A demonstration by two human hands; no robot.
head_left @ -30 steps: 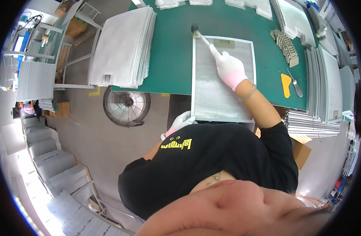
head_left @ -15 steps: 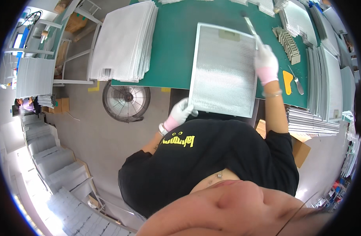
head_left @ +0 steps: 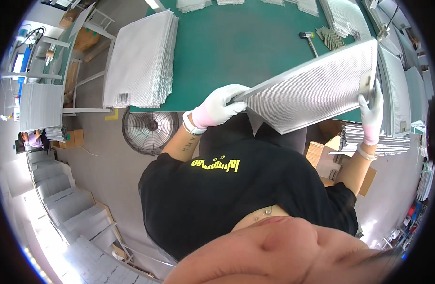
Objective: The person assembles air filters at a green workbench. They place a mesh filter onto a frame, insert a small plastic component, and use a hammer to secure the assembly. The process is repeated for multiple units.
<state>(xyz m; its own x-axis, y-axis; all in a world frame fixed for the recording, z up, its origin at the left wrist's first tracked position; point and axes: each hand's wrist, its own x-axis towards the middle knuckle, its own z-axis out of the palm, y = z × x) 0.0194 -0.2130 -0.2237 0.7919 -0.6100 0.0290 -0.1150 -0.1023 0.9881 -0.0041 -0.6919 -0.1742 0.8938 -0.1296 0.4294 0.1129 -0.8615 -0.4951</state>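
Observation:
A framed metal mesh panel is tilted up off the near edge of the green table. My left hand, in a white and pink glove, is closed on its left corner. The gloved right hand grips the opposite short side, thumb beside a small pale plate set in the mesh. Beyond the panel lies a hammer with a dark head, free of both hands. Part of the tabletop behind the panel is hidden.
A tall stack of mesh sheets stands on the table's left. Metal brackets lie in a row at the far right, near more panels. A floor fan sits below the left table edge. Another person is far left.
My right hand has let go of the hammer and taken the panel's right side. The panel has been lifted, turned and tilted; my left hand has moved up with its corner.

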